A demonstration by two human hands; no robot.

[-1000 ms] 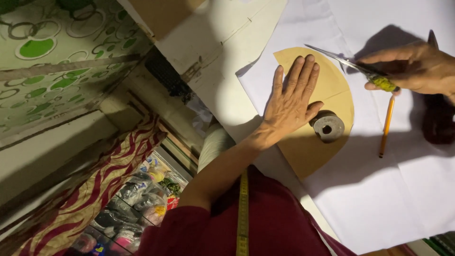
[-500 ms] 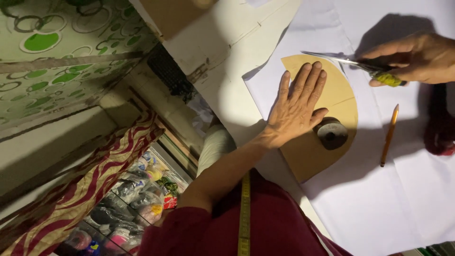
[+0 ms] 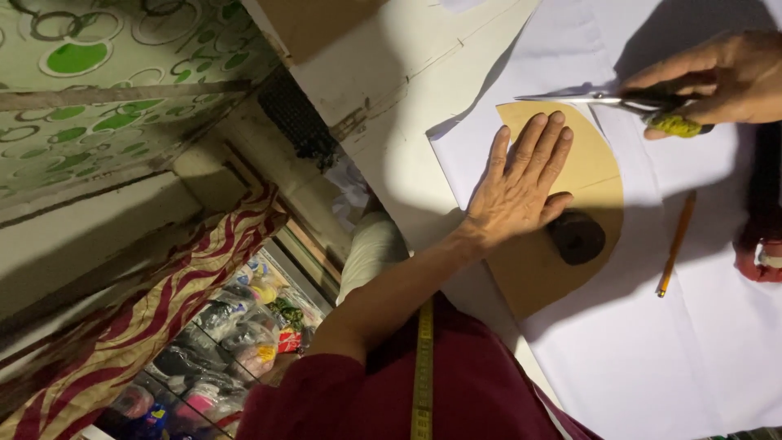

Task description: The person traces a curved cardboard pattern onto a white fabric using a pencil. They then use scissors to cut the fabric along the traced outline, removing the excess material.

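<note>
One yellow tape measure (image 3: 423, 367) over chest. Left hand (image 3: 521, 183) flat, fingers spread, gripping nothing, pressing one tan card pattern (image 3: 570, 244) onto white cloth (image 3: 652, 350); one dark weight (image 3: 576, 237), one pencil (image 3: 676, 243) beside. Right hand (image 3: 721, 77) clenched around one pair of scissors (image 3: 619, 102).

My left hand (image 3: 521, 191) lies flat on the card pattern (image 3: 595, 175), the round weight (image 3: 576, 237) touching my thumb; the pencil (image 3: 677, 243) lies right of it, my right hand's (image 3: 725, 77) scissors (image 3: 607, 100) beyond my fingertips.
</note>
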